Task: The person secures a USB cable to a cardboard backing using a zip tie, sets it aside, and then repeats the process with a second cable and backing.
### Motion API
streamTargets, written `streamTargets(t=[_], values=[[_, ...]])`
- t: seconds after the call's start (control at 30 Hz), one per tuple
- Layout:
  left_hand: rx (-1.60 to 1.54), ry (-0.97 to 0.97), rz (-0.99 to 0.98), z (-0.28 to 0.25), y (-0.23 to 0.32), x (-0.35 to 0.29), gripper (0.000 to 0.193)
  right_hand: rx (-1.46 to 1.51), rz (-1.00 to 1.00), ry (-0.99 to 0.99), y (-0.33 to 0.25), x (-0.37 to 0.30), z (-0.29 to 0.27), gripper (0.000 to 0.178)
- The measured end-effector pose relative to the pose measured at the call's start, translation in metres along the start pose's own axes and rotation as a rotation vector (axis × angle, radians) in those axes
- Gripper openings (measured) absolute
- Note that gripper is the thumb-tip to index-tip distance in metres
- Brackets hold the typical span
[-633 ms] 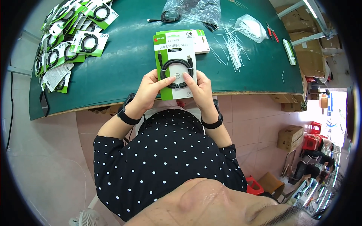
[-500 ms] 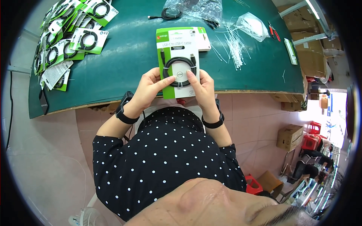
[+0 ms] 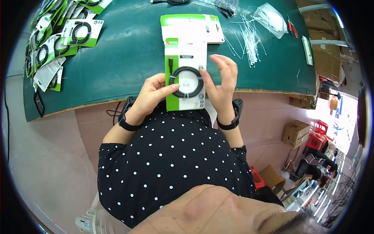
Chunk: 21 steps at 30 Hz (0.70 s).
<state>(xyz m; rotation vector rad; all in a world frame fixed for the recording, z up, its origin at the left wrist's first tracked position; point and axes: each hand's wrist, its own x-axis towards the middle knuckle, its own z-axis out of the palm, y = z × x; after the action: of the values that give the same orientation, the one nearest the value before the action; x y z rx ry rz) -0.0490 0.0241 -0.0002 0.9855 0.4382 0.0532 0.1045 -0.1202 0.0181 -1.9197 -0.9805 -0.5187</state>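
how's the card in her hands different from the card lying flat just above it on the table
The held card carries a coiled black cable; the flat card shows no coil. The held card sits at the table edge between the left hand and right hand; the flat card lies untouched on the green table, partly overlapped by it. Both are green and white.

Held card pack (image 3: 185,74): tall green-and-white rectangle, black coiled cable on its face, over the near table edge. Flat stack of the same green/white cards (image 3: 193,26) just beyond it on the green mat. Heap of finished packs (image 3: 58,35) at far left, each showing a black coil. Clear plastic bags (image 3: 269,16) at top right. Brown cartons (image 3: 296,133) on the floor, right; probably more stacked behind the table.
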Motion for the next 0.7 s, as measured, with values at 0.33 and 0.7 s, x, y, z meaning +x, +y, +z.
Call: streamTargets(t=[0.33,0.7], values=[[0.758,0.037,0.278,-0.002,-0.003,0.008,0.023,0.454,0.467,-0.647,-0.005,0.026,0.019,0.014],[0.800,0.066,0.314,-0.001,0.004,0.007,0.022,0.443,0.567,-0.738,-0.012,0.030,0.027,0.018]])
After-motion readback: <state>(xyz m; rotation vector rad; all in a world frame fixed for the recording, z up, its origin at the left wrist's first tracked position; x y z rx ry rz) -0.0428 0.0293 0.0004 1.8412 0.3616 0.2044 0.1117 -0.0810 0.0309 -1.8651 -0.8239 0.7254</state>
